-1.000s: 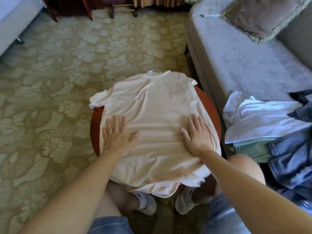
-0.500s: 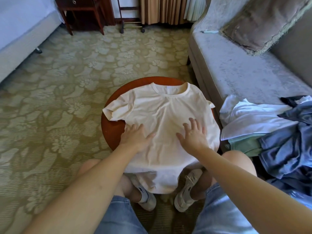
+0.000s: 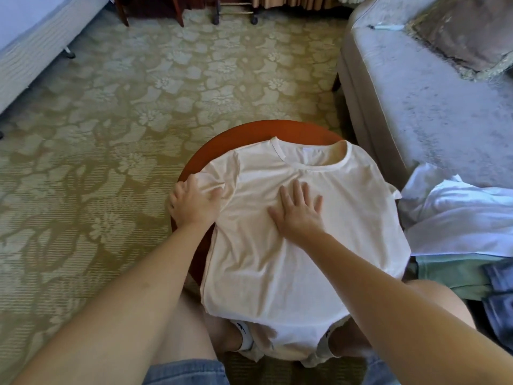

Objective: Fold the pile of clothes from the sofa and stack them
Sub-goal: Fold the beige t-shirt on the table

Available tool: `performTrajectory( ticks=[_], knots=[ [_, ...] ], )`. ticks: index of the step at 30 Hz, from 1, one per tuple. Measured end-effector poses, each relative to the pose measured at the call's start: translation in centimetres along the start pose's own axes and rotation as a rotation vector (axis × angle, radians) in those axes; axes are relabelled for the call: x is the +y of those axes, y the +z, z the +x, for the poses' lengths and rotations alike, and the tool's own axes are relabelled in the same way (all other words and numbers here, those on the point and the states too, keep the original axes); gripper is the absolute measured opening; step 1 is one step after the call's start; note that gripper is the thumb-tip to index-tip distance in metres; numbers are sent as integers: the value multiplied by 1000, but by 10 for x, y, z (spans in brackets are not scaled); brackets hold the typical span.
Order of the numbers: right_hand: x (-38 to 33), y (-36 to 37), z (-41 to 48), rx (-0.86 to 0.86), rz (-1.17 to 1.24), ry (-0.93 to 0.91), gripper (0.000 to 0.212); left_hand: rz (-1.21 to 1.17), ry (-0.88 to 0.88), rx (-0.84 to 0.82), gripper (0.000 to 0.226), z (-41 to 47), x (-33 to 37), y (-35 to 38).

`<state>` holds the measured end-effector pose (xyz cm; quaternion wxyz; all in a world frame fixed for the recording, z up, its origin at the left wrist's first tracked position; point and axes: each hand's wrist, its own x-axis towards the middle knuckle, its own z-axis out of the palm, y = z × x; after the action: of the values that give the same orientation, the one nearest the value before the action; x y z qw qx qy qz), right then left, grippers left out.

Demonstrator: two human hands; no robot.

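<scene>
Cream T-shirt [image 3: 291, 232] lay face up and unfolded on the round wooden table [image 3: 249, 132], collar at the far side, hem hanging off the near edge over the person's knees. Body mostly flat, a few creases across the chest. No fold yet visible in it.

Right hand [image 3: 298, 215] was spread flat on the chest just below the collar, fingers apart, pinning the cloth. Left hand [image 3: 191, 207] was at the shirt's left sleeve by the table's edge, fingers curled round the bunched sleeve cloth; likely the start of the first fold inward.

On the sofa [image 3: 430, 107], just beside the table to the right, was the pile: a white garment [image 3: 458, 218] on top, a green garment [image 3: 449, 273] under it, blue cloth [image 3: 499, 301] at the frame's edge. All loose and rumpled. No folded stack was in view anywhere.

Judgement: task early. One shirt laid out, none finished; sleeves, body fold and stacking left for this one, then at least three more pieces.

Floral carpet [image 3: 138, 107] lay all around.
</scene>
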<state>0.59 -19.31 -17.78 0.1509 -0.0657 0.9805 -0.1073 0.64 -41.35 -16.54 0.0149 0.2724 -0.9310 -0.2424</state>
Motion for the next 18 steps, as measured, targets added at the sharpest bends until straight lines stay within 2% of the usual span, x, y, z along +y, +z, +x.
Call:
performTrajectory(
  ticks=[4,6,9,10,13,18],
  knots=[
    [3,2,19,53,-41,8,73,-45,8,93,60,18,-5,3],
    [5,-2,24,56,-58,6,73,-16,-49,144,65,19,-4,1],
    [6,-4,25,44,-68,2,73,-39,-87,26,79,21,6,-2],
    [6,-6,25,30,-57,-3,72,-54,-75,-15,72,23,8,-1],
    [10,-21,23,48,26,-26,62,-151,22,10,22,27,9,0],
    [32,-42,19,260,37,87,55,-271,-6,207,22,38,-2,-30]
  ],
)
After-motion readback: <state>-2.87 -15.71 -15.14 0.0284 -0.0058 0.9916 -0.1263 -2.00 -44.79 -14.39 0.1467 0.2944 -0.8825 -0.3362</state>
